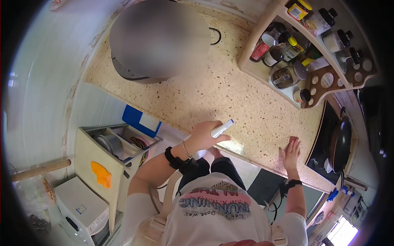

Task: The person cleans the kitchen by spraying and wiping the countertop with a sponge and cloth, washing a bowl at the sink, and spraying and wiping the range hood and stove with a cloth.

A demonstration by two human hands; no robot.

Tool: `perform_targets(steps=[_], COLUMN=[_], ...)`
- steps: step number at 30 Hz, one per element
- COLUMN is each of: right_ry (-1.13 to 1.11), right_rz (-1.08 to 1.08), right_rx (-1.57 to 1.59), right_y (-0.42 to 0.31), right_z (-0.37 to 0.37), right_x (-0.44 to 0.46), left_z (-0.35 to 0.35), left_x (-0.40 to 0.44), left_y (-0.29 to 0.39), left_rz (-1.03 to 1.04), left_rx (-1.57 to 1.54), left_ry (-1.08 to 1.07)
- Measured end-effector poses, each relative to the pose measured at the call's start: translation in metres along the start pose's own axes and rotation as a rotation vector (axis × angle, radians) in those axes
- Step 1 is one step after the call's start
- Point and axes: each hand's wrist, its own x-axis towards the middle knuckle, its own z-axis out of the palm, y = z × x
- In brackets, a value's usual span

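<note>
My left hand (204,136) is wrapped round a white spray bottle (221,128) with a blue tip on its nozzle. The bottle is held at the counter's front edge, its nozzle angled toward the back right, and the hand hides much of its body. Farther right, my right hand (292,152) lies with its fingers pressed on a small reddish-brown pad (294,139), flat on the speckled countertop (246,102). Most of the pad is under the fingers, so whether it is a sponge or a cloth is unclear.
A spice shelf (269,78) with several jars and bottles stands at the back right. Beside it, a black pan (340,143) rests on the stove (318,158). A blurred round appliance (135,74) occupies the back left. An open drawer (119,143) holding pots juts out at left.
</note>
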Motion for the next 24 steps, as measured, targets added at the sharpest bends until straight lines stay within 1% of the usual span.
perform_targets(steps=[1, 2, 5, 6, 7, 9, 10, 11, 13, 14, 15, 16, 17, 19, 21, 23, 24], right_ry=[0.039, 0.134, 0.41, 0.38, 0.348, 0.221, 0.174, 0.245, 0.181, 0.163, 0.141, 0.1, 0.065, 0.082, -0.018, -0.209, -0.062], right_rz=[-0.005, -0.006, -0.146, -0.216, -0.287, -0.309, -0.369, -0.475, -0.599, -0.603, -0.606, -0.66, -0.714, -0.92, -0.999, -0.744, -0.419], right_rx=[-0.008, 0.108, 0.334, 0.374, 0.411, 0.495, 0.493, 0.522, 0.485, 0.453, 0.419, 0.437, 0.45, 0.428, 0.541, 0.441, 0.448], right_y=[0.009, 0.013, -0.001, -0.025, -0.066, -0.154, -0.2, -0.229, -0.302, -0.334, -0.361, -0.382, -0.396, -0.388, -0.326, -0.25, -0.212], right_z=[0.006, 0.017, 0.055, 0.046, 0.027, -0.01, -0.046, -0.037, -0.068, -0.072, -0.073, -0.07, -0.068, -0.049, -0.042, -0.055, -0.047], right_x=[0.001, 0.012, 0.062, 0.078, 0.092, 0.12, 0.134, 0.156, 0.183, 0.199, 0.203, 0.192, 0.183, 0.126, 0.081, 0.078, 0.074], left_z=[0.0, 0.0, -0.001, -0.002, -0.003, -0.005, -0.007, -0.008, -0.011, -0.012, -0.012, -0.012, -0.01, -0.008, -0.016, -0.019, -0.022], left_x=[0.001, 0.001, -0.002, -0.005, -0.011, -0.025, -0.031, -0.037, -0.052, -0.056, -0.062, -0.067, -0.071, -0.074, -0.077, -0.082, -0.081], left_y=[0.002, 0.001, -0.012, -0.02, -0.026, -0.036, -0.039, -0.04, -0.037, -0.034, -0.029, -0.026, -0.027, -0.03, -0.032, -0.036, -0.038], left_rz=[-0.021, -0.046, -0.108, -0.125, -0.144, -0.103, -0.078, -0.052, -0.01, -0.01, -0.013, -0.013, -0.018, -0.009, -0.047, -0.069, -0.059], left_rx=[0.025, 0.0, -0.103, -0.163, -0.227, -0.284, -0.309, -0.268, -0.184, -0.158, -0.135, -0.113, -0.153, -0.24, -0.241, -0.258, -0.269], left_ry=[-0.019, -0.003, 0.038, 0.042, 0.047, 0.116, 0.152, 0.183, 0.234, 0.238, 0.24, 0.241, 0.265, 0.307, 0.279, 0.244, 0.235])
